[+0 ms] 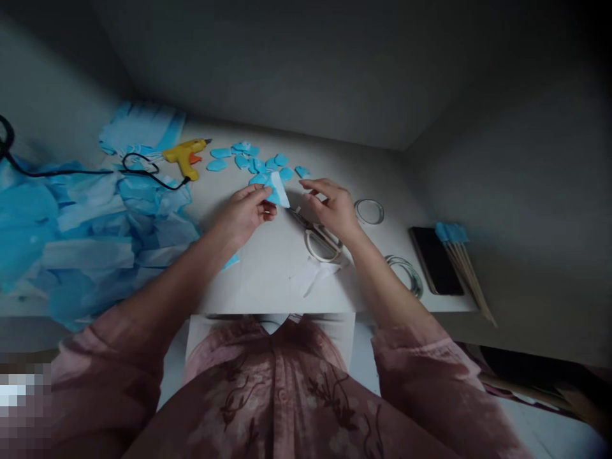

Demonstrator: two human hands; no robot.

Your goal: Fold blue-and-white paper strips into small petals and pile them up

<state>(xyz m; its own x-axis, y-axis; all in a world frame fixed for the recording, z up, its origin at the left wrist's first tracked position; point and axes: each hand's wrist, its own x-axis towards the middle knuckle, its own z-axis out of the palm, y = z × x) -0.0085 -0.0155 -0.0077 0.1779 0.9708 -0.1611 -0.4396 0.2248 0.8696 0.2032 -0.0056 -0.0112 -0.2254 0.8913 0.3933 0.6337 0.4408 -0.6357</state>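
My left hand (251,210) pinches a small blue-and-white piece of fabric (278,190) between thumb and fingers over the middle of the table. To its right, my right hand (332,203) hovers with thumb and fingers apart, holding nothing that I can see. Below the right hand lies a pair of scissors (322,245) with pale handles, its blades pointing up and left. Just beyond the hands, several small cut blue pieces (241,162) are scattered on the white table (262,280). A thin white scrap (318,280) rests near the front edge.
A yellow glue gun (184,155) with a black cord lies at the back left. Heaped blue-and-white fabric (90,223) covers the left side, with a stack of face masks (143,127) behind. Wire coils (369,211), a dark phone (436,261) and blue-tipped sticks (471,274) lie at right.
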